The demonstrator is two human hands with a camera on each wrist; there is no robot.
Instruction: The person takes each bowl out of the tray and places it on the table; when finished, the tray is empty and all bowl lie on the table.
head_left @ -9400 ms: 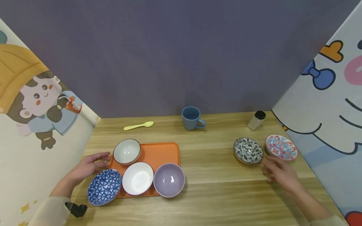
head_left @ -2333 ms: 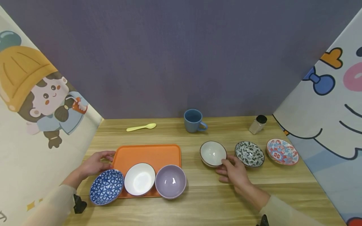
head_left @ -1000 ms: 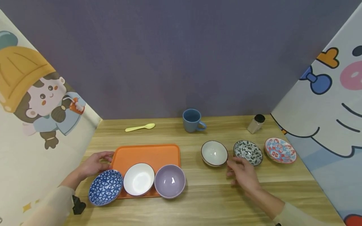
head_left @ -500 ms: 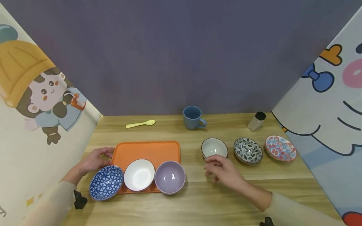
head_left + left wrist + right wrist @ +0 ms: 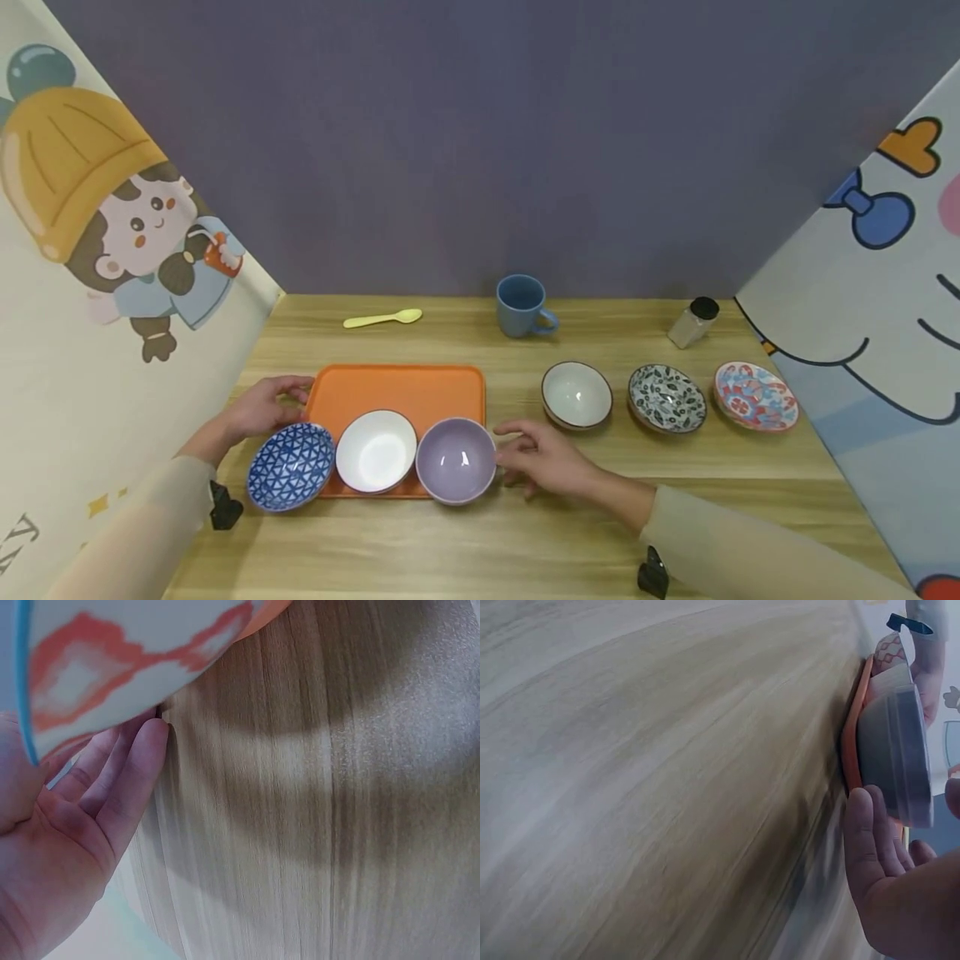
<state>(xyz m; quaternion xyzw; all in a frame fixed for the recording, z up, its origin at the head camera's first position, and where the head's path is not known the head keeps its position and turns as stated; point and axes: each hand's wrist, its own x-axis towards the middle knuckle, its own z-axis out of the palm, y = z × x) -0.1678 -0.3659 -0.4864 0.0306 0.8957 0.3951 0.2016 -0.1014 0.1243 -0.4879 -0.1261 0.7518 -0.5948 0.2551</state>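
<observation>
My left hand point(image 5: 264, 407) is at the left edge of an orange tray point(image 5: 397, 382), just behind a blue-and-white patterned bowl point(image 5: 291, 467). Its fingers are loosely extended beside that bowl, whose red-patterned outside point(image 5: 97, 667) shows in the left wrist view. A white bowl point(image 5: 376, 452) and a purple bowl point(image 5: 456, 461) stand at the tray's front. My right hand point(image 5: 543, 457) is at the purple bowl's right side, thumb and fingers spread; whether they touch it I cannot tell. Right of the tray sits a white bowl with a dark rim point(image 5: 577, 395).
A black-and-white leaf-patterned bowl point(image 5: 667, 398) and a red-and-blue patterned bowl point(image 5: 755, 396) stand at the right. Along the back lie a yellow spoon point(image 5: 382, 318), a blue mug point(image 5: 521, 307) and a black-lidded jar point(image 5: 693, 323). Walls enclose the wooden table point(image 5: 420, 546).
The dark-rimmed white bowl has gone from the tray's back left to the table on the right. My right hand has let go of it and moved left to the purple bowl.
</observation>
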